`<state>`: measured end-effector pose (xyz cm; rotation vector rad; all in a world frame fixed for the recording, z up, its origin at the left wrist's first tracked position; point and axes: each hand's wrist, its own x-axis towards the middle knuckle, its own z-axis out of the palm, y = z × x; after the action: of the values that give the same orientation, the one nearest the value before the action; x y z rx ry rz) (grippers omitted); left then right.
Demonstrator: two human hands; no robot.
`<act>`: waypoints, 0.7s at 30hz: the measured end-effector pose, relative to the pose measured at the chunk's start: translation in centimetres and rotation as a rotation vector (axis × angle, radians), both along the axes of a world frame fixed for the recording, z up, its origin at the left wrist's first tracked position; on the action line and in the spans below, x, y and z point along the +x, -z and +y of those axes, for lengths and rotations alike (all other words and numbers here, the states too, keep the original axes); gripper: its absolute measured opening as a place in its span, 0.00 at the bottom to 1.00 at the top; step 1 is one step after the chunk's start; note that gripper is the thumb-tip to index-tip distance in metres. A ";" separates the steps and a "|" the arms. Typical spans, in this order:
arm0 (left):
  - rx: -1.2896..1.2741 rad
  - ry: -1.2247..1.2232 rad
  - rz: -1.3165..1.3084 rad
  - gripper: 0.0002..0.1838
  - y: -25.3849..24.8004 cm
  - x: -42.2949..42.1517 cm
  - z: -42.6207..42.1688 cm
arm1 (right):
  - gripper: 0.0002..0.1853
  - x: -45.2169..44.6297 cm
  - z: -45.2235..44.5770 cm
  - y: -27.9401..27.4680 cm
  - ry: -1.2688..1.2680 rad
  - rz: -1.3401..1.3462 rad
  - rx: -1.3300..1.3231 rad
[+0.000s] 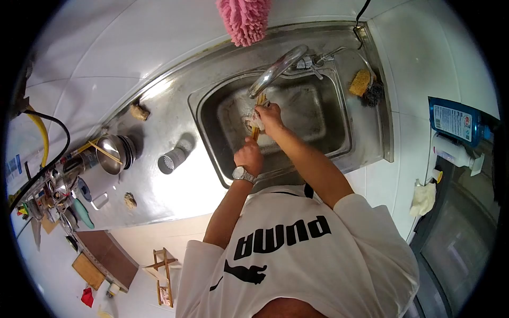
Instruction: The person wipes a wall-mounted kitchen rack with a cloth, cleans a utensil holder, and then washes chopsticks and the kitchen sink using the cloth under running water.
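A bundle of chopsticks (255, 132) slants over the sink (302, 114) beneath the curved faucet (278, 71). My left hand (249, 156), with a watch on its wrist, is closed around their lower end. Higher up, my right hand (269, 118) is closed on the same bundle, with a pale, wet-looking cloth (256, 121) pressed against the sticks. The fingers partly hide the chopsticks, so where the cloth wraps them is not fully visible. Both hands are over the left part of the basin.
A perforated metal cup (171, 160) stands on the counter left of the sink. Farther left are stacked metal bowls (112, 153) and utensils. A yellow sponge (360, 82) and dark scourer (374, 94) lie at the right corner. A pink chenille duster (245, 21) hangs above.
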<state>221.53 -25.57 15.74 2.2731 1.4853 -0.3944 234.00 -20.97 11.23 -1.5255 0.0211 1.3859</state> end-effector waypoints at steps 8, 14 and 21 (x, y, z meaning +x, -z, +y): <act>0.071 -0.054 -0.127 0.08 0.0 0.2 1.0 | 0.13 -2.6 -1.2 -4.3 0.041 0.152 0.084; 0.051 -0.066 -0.089 0.10 0.7 0.3 -1.2 | 0.06 0.9 0.4 -0.4 0.078 0.178 0.127; 0.075 -0.206 -0.299 0.16 1.1 -0.5 -0.4 | 0.11 0.4 0.1 -5.8 -0.015 0.389 0.145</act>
<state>221.01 -25.94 14.60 2.0949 1.5743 0.0607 234.36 -20.88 17.02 -1.1220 0.1467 1.6410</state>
